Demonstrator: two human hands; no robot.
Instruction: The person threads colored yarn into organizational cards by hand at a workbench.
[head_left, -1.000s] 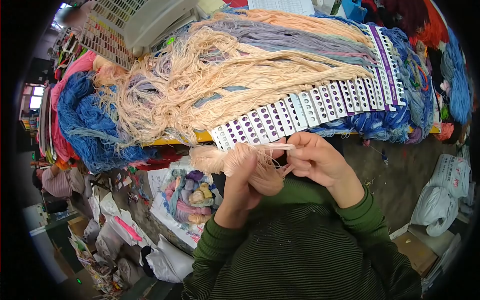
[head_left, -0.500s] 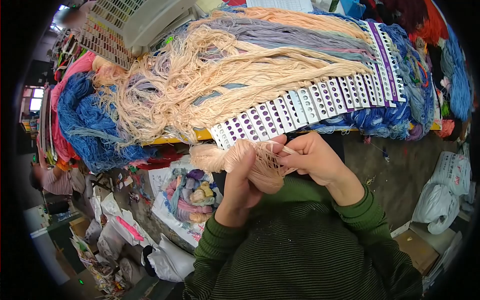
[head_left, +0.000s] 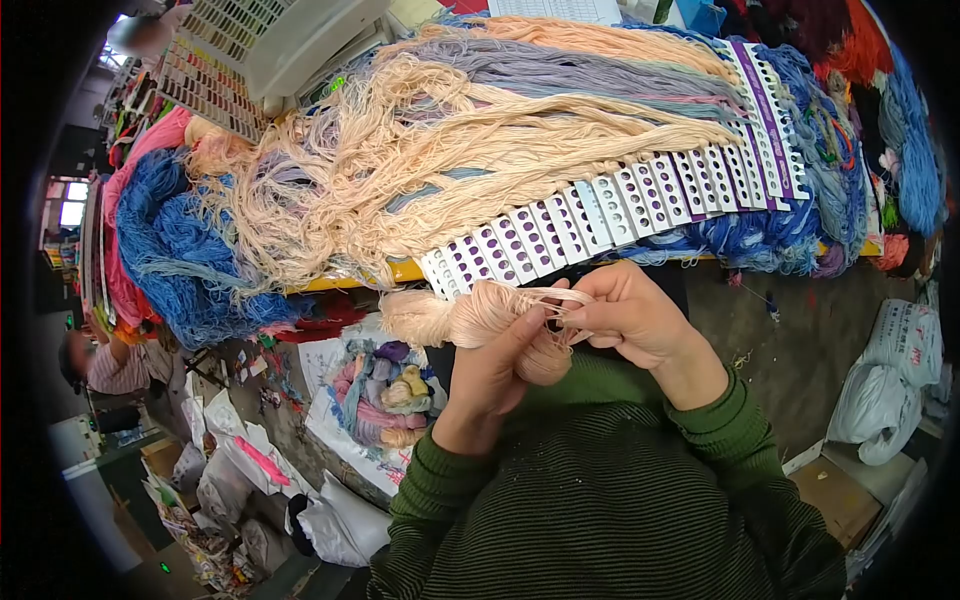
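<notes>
A pale peach skein of thread [head_left: 483,312] is bunched in front of my body, just off the near edge of the table. My left hand [head_left: 490,375] is wrapped round it from below, thumb pressed on the strands. Pinched between thumb and fingers of my right hand [head_left: 630,318] are some strands drawn out from the skein's right end. Directly beyond lies a row of white and purple thread cards [head_left: 545,235] with punched holes, overlapping like a fan. Long cream threads [head_left: 560,155] run from the cards' holes across the table.
Blue yarn [head_left: 175,240] hangs over the table's left end. A thread colour chart [head_left: 215,70] stands at the back left. Small coloured skeins [head_left: 385,390] lie on a white sheet below. White plastic bags [head_left: 870,410] sit at right. Another person [head_left: 115,365] is at far left.
My left thumb has moved up and right along the skein, closer to my right fingers. The strands at the right end now form a more open loop. The cards and table threads stay put.
</notes>
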